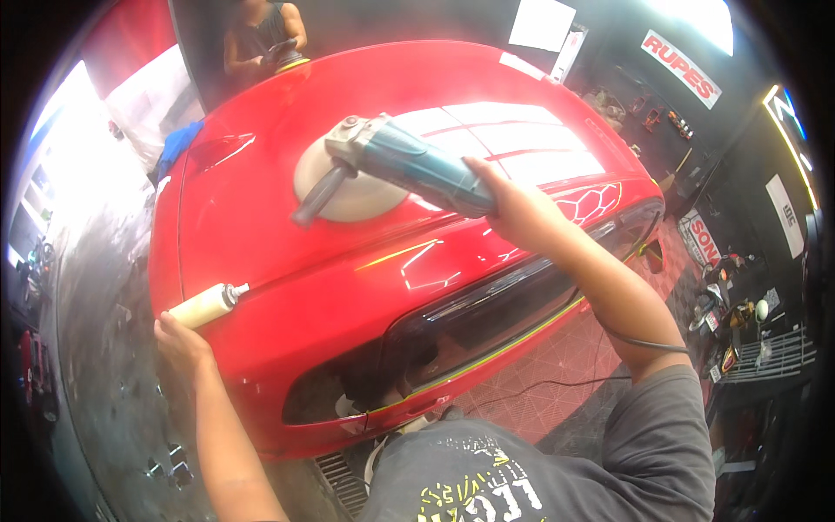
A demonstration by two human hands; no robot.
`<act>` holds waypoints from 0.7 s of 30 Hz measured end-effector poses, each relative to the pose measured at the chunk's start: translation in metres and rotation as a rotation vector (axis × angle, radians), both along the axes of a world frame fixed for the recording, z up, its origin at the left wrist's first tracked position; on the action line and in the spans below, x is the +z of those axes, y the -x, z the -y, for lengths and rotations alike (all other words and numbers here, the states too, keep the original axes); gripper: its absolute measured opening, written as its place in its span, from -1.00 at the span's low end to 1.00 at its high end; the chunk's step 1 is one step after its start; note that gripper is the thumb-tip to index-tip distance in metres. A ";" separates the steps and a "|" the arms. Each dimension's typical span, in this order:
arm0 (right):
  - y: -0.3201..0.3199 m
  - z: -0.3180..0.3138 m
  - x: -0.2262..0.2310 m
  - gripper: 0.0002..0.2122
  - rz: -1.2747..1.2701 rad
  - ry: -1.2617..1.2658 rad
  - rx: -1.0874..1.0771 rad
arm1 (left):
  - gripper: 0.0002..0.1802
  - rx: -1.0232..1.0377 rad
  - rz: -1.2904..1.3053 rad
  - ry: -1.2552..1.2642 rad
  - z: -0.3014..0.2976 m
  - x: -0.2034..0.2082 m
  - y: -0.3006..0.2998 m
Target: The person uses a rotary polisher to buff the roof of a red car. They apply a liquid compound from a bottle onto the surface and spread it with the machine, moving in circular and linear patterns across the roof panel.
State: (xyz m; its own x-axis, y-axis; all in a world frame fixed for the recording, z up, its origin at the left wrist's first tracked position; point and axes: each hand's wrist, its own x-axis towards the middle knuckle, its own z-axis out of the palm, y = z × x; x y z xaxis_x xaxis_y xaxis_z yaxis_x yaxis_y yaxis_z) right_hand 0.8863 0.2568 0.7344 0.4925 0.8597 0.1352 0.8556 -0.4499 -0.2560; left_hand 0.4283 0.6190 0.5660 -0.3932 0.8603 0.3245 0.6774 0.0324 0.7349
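My right hand (513, 204) grips the rear end of a teal and grey rotary polisher (426, 165), whose side handle (323, 193) points toward me, untouched. Its round pale pad (376, 200) lies against the roof of a red car (287, 252). To the left, my left hand (181, 339) is closed around the base of a pale yellow squeeze bottle (204, 308). The bottle is tilted above the red bodywork, its nozzle toward the right. My left fingers are partly hidden behind it.
Across the car, another person (265, 39) holds a yellow-edged tool (291, 61) at the roof. A blue cloth (179, 143) hangs at the left edge. Yellow tape (539, 329) runs below the side windows. A black cord (557, 383) trails near my right arm. A metal rack (774, 357) stands right.
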 end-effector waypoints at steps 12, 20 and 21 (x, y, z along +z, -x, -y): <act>-0.093 0.126 -0.006 -0.07 -0.016 -0.073 -0.338 | -0.10 0.017 -0.022 -0.023 -0.026 -0.028 0.016; -0.102 0.139 0.005 -0.05 -0.156 -0.040 -0.595 | -0.07 0.032 -0.069 0.018 -0.023 -0.023 0.015; -0.096 0.136 0.004 -0.05 -0.117 -0.042 -0.540 | -0.07 0.027 -0.069 0.032 -0.021 -0.019 0.014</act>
